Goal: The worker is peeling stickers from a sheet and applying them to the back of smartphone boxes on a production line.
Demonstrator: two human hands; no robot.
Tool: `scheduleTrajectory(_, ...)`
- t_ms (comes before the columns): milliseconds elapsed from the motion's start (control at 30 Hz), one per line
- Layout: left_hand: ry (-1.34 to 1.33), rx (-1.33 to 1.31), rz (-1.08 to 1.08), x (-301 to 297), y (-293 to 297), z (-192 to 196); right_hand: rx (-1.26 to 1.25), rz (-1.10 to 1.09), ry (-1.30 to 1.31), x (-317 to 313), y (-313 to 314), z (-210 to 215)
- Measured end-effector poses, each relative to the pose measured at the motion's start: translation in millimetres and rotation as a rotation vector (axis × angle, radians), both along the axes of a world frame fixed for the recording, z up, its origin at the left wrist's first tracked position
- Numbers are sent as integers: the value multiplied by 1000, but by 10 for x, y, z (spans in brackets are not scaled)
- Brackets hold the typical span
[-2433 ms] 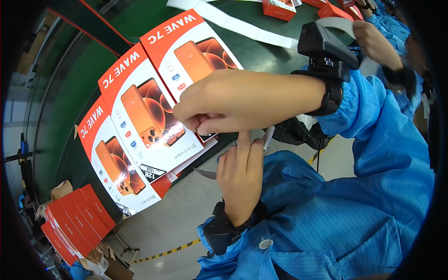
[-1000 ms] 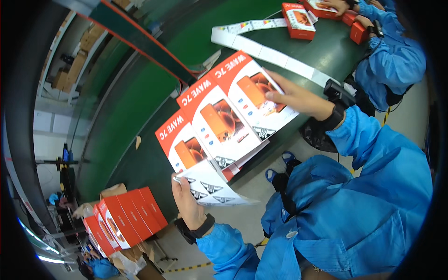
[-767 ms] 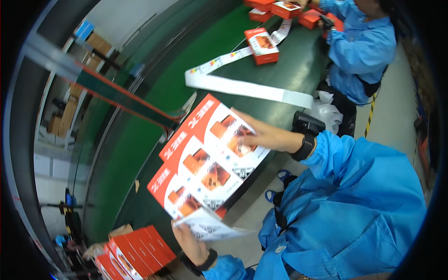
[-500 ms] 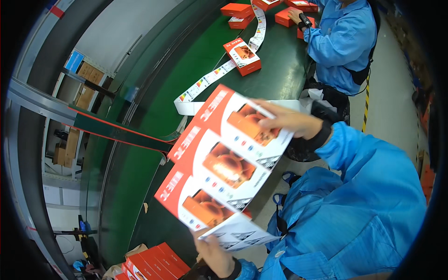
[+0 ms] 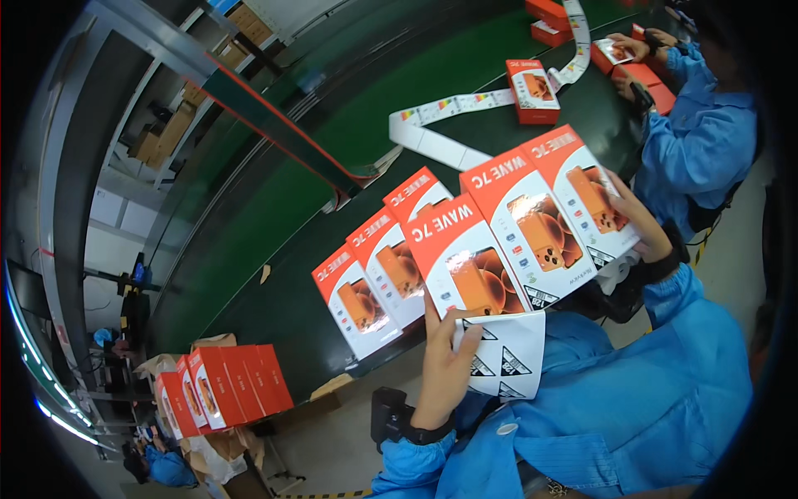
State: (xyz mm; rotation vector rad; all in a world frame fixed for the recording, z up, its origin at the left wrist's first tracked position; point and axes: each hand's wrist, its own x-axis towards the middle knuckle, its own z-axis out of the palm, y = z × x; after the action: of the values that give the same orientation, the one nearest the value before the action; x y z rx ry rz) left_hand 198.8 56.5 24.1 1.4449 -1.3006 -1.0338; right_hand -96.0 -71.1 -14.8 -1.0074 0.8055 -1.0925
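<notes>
Three red-and-white phone boxes [image 5: 532, 229] are held side by side in a slanting row, printed faces up. Around the right end of the row is my right hand [image 5: 642, 223], closed with its fingers on the outermost box. My left hand [image 5: 449, 362] is at the near left box, its thumb pressed on a white sheet of triangular black stickers [image 5: 525, 343] that hangs over the box's lower edge. Some of its fingers are hidden behind the sheet. Beyond the left hand, more phone boxes [image 5: 353, 303] lie in a slanting row on the dark green bench [image 5: 291, 320], partly covered by the held ones.
A strip of labels [image 5: 449, 108] winds across the bench to a single phone box [image 5: 532, 91]. Upright red boxes [image 5: 237, 387] stand packed at the lower left. At the far right a co-worker [image 5: 698, 158] in blue handles boxes. A metal frame [image 5: 166, 50] crosses the upper left.
The view has swung, so the bench items appear shifted right. The held boxes are turned more upright, and the row of boxes on the bench now shows behind them. Both hands keep their hold.
</notes>
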Motion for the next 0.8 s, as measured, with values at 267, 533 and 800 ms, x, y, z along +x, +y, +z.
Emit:
scheduleTrajectory(267,-112,-20,16,-158,-526,-21,407,169,-338,-93,-753,-687)
scheduleTrajectory(533,-224,79,-33,-461,-849,-134,417,211,-422,-195,-1222,-1471)
scheduleTrajectory(800,-274,-3,-111,-1009,-1110,-404,507,58,-459,-926,-1149,-1304)
